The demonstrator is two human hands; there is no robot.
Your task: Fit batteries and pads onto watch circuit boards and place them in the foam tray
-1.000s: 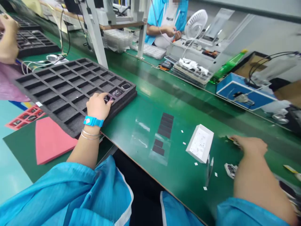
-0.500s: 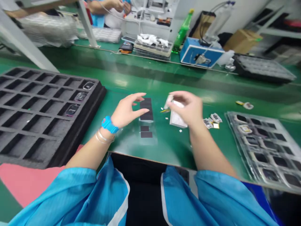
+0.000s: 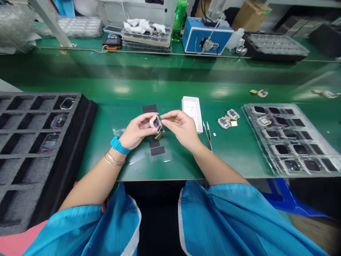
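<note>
Between the thumb and fingers of my left hand is a small white smartwatch module, its inner electronics showing and a yellow flex tab hanging below. My right hand is closed in a pinch at the module's right edge; whatever lies between those fingertips is too small to make out. Under and around the module lie dark rectangular pieces on clear film. A white open box with tiny bits inside stands just beyond my right hand. Tweezers rest beside it.
At left stands a black foam tray with several watch cases in its pockets. More modules lie to the right, before a clear plastic tray of watch parts. A blue device and green bottle occupy the back shelf.
The module has passed from my right hand to my left, which has closed on it. My right hand has moved left, away from the white box. The view has shifted.
</note>
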